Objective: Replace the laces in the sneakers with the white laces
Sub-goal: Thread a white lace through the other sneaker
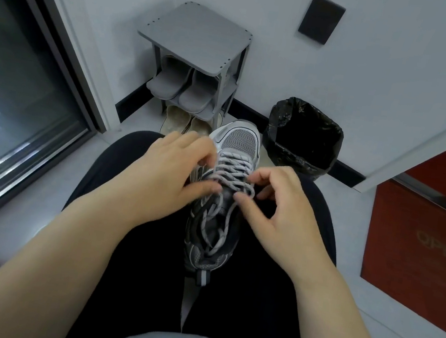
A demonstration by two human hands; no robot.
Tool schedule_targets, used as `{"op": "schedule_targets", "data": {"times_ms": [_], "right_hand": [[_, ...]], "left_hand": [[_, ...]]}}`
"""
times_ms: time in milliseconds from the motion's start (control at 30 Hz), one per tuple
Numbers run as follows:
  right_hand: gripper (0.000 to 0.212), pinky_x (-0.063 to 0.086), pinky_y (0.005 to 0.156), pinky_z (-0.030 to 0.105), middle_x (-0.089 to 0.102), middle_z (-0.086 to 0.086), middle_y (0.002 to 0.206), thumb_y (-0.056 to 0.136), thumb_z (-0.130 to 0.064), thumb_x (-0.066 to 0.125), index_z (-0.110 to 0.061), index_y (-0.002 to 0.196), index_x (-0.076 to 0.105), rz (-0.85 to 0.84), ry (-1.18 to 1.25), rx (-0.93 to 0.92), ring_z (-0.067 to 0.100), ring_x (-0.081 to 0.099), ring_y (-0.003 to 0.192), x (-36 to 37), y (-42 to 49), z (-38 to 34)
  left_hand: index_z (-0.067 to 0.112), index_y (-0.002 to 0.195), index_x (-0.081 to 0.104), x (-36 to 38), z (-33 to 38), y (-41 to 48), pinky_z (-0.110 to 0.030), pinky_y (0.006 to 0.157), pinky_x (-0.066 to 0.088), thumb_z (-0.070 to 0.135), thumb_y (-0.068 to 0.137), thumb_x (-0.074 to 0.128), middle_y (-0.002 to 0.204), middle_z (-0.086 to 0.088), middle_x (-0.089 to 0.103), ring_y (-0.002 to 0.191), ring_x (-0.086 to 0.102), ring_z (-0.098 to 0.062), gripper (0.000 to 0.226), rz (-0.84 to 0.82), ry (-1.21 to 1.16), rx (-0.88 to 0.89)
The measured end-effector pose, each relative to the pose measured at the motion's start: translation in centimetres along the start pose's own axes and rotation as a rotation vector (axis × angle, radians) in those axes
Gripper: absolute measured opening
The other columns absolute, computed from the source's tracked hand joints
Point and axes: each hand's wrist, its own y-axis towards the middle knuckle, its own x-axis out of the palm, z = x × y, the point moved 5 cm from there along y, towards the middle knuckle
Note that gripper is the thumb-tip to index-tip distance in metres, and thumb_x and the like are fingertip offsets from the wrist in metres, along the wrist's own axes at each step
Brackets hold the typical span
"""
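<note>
On the lap, the sneaker lay with its toe pointing away. So the left hand had fingers curled into the laces, and the right hand pinched one loop of them.

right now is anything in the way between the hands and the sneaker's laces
Nothing visible does. The left hand and the right hand both curl directly on the laces of the sneaker, which lies on the lap, toe pointing away.

mesh-toed sneaker, glossy plastic bin liner
</note>
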Motion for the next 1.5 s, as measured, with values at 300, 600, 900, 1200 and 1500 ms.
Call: {"op": "schedule_targets", "data": {"times_ms": [300, 600, 900, 1200, 1500], "right_hand": [[0.016, 0.047, 0.063, 0.033, 0.049, 0.006, 0.118, 0.080, -0.026, 0.057, -0.014, 0.086, 0.065, -0.054, -0.465, -0.130, 0.020, 0.054, 0.077, 1.1, -0.2, -1.0], [0.006, 0.048, 0.081, 0.036, 0.041, 0.005, 0.129, 0.084, -0.021, 0.065, -0.015, 0.083, 0.064, -0.145, -0.316, -0.193, 0.024, 0.055, 0.096, 1.9, -1.9, -0.8], [0.008, 0.047, 0.079, 0.019, 0.036, -0.010, 0.129, 0.084, -0.025, 0.064, -0.023, 0.092, 0.063, -0.052, -0.197, -0.137, 0.003, 0.050, 0.099, 1.4, -2.4, -0.4], [0.021, 0.044, 0.050, 0.026, 0.043, -0.006, 0.088, 0.083, -0.032, 0.057, -0.024, 0.101, 0.065, -0.014, -0.328, -0.104, 0.011, 0.047, 0.062, 1.1, -2.1, -1.1], [0.027, 0.041, 0.044, 0.031, 0.042, 0.000, 0.078, 0.087, -0.032, 0.045, -0.015, 0.078, 0.064, -0.102, -0.469, -0.233, 0.018, 0.043, 0.052, 2.2, -2.2, -1.6]], "left_hand": [[0.023, 0.085, 0.069, 1.1, 0.9, -0.6, -0.036, 0.062, 0.052, 0.024, 0.077, 0.055, 0.110, 0.000, 0.040, 0.089, 0.039, -0.011, 0.016, 0.085, 0.092, 0.130], [0.023, 0.059, 0.066, 1.7, 2.7, -2.2, -0.024, 0.048, 0.038, 0.029, 0.074, 0.047, 0.075, 0.001, 0.048, 0.074, 0.032, -0.013, 0.025, 0.066, 0.349, 0.364], [0.027, 0.090, 0.061, 1.9, 2.0, -2.8, -0.024, 0.065, 0.041, 0.032, 0.082, 0.049, 0.089, 0.003, 0.049, 0.078, 0.038, -0.012, 0.016, 0.056, 0.246, 0.276], [0.023, 0.093, 0.063, 1.5, 2.0, -2.3, -0.032, 0.067, 0.045, 0.025, 0.078, 0.055, 0.089, 0.003, 0.053, 0.077, 0.046, -0.016, 0.017, 0.129, 0.243, 0.209], [0.022, 0.089, 0.044, 1.1, 1.6, -2.4, -0.026, 0.073, 0.036, 0.033, 0.074, 0.050, 0.068, 0.011, 0.050, 0.066, 0.047, -0.011, 0.020, 0.119, 0.175, -0.034]]}}
